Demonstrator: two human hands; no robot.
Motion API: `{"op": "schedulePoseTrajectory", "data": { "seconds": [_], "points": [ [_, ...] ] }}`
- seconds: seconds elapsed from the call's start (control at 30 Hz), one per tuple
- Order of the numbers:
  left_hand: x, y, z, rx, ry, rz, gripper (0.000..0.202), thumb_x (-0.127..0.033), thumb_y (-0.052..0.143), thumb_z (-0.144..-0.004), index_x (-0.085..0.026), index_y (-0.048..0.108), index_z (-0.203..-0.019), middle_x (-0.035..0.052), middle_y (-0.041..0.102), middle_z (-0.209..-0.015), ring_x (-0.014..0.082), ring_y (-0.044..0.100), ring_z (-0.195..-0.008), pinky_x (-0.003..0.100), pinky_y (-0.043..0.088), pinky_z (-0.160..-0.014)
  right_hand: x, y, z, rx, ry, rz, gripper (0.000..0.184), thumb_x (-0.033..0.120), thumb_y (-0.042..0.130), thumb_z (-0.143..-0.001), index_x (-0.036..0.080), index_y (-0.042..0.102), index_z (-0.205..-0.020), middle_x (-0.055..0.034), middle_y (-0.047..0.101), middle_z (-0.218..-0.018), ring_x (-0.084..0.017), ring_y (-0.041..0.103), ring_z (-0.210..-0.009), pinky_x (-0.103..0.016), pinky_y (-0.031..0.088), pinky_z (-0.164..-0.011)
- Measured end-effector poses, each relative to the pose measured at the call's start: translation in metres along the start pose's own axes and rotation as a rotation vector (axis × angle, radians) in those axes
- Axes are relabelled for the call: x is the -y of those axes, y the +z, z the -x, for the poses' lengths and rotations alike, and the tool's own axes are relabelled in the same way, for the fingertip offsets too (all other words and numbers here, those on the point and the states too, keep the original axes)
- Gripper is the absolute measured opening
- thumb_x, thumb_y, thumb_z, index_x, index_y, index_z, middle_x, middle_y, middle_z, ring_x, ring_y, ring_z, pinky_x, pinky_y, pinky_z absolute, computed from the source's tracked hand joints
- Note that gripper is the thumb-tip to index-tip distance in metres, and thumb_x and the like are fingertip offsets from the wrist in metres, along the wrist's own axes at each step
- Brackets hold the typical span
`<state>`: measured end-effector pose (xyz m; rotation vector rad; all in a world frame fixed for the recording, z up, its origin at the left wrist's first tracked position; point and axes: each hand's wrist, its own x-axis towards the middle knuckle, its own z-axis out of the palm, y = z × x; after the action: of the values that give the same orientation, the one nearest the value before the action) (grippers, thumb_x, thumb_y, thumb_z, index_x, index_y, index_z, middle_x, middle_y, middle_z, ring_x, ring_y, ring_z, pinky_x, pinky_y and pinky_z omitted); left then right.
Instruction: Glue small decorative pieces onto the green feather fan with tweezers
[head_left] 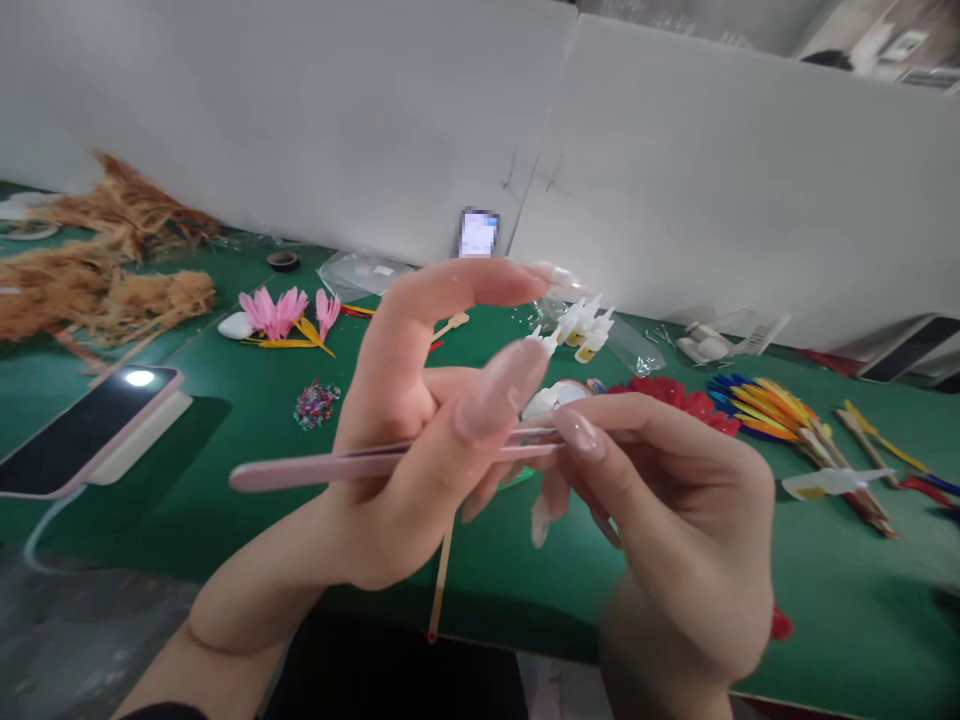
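I observe the left hand [411, 440] clamped on pink tweezers [300, 472] under its thumb, index finger raised apart; right hand [679, 500] thumb and forefinger pinch the tip end.

Even, muted light overall, greyish on white partition [300, 120] beyond my left hand [431, 490]. Hard white glare left of it, from lamp [139, 378] on phone [67, 430]; shadow just beside. Dim band along near edge of green table [570, 590], below my right hand [667, 500]. Highlights on glossy nails [510, 380]. Right hand slightly soft. Screen [478, 233] beyond both hands pixelated (can't read it). Outer edges stretched, blurry.
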<state>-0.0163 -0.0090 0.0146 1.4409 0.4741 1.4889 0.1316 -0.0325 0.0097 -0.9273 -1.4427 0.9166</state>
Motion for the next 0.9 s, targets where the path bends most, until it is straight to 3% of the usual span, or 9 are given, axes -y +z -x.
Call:
{"op": "schedulePoseTrajectory", "data": {
  "seconds": [0.13, 0.4, 0.7, 0.8, 0.9],
  "points": [
    [-0.002, -0.011, -0.005, 0.089, -0.103, 0.013, 0.029, -0.045, 0.045, -0.094, -0.028, 0.053, -0.117, -0.0074, 0.047, -0.047, 0.0074, 0.041, -0.038, 0.021, 0.041, -0.042, 0.001, -0.001, 0.001, 0.025, 0.011, -0.018, 0.012, 0.016, 0.064, -0.087, 0.025, 0.071, -0.091, 0.004, 0.069, -0.067, -0.005, 0.061, -0.048, -0.013, 0.042, -0.037],
    [-0.005, -0.014, -0.006, 0.06, -0.119, 0.008, 0.029, -0.044, 0.046, -0.094, -0.027, 0.055, -0.116, -0.0075, 0.042, -0.045, 0.0077, 0.038, -0.035, 0.019, 0.033, -0.037, 0.001, 0.001, 0.003, 0.034, -0.046, 0.004, 0.023, 0.01, 0.065, -0.084, 0.028, 0.072, -0.097, 0.0034, 0.072, -0.07, -0.009, 0.063, -0.049, -0.018, 0.049, -0.042],
    [-0.01, -0.014, -0.005, 0.111, -0.109, -0.029, 0.029, -0.044, 0.046, -0.094, -0.027, 0.052, -0.117, -0.0074, 0.047, -0.047, 0.007, 0.04, -0.037, 0.019, 0.039, -0.04, 0.002, 0.001, 0.007, 0.044, -0.118, 0.122, 0.031, 0.005, 0.063, -0.084, 0.03, 0.07, -0.101, 0.0055, 0.071, -0.072, -0.008, 0.063, -0.053, -0.02, 0.053, -0.05],
    [-0.011, -0.015, -0.003, 0.061, -0.077, -0.067, 0.029, -0.045, 0.048, -0.093, -0.029, 0.051, -0.116, -0.0075, 0.049, -0.048, 0.0075, 0.039, -0.036, 0.02, 0.038, -0.039, 0.003, 0.001, 0.008, 0.047, -0.121, 0.115, 0.033, 0.003, 0.062, -0.084, 0.03, 0.07, -0.103, 0.0046, 0.071, -0.076, -0.009, 0.063, -0.053, -0.02, 0.054, -0.05],
    [-0.014, -0.016, 0.0, 0.085, -0.075, -0.102, 0.029, -0.045, 0.046, -0.093, -0.03, 0.05, -0.118, -0.0072, 0.051, -0.05, 0.0088, 0.043, -0.038, 0.022, 0.041, -0.041, 0.003, 0.002, 0.008, 0.053, -0.124, 0.128, 0.034, 0.003, 0.061, -0.084, 0.03, 0.069, -0.104, 0.0054, 0.071, -0.074, -0.008, 0.063, -0.053, -0.02, 0.055, -0.051]
  ]
}}
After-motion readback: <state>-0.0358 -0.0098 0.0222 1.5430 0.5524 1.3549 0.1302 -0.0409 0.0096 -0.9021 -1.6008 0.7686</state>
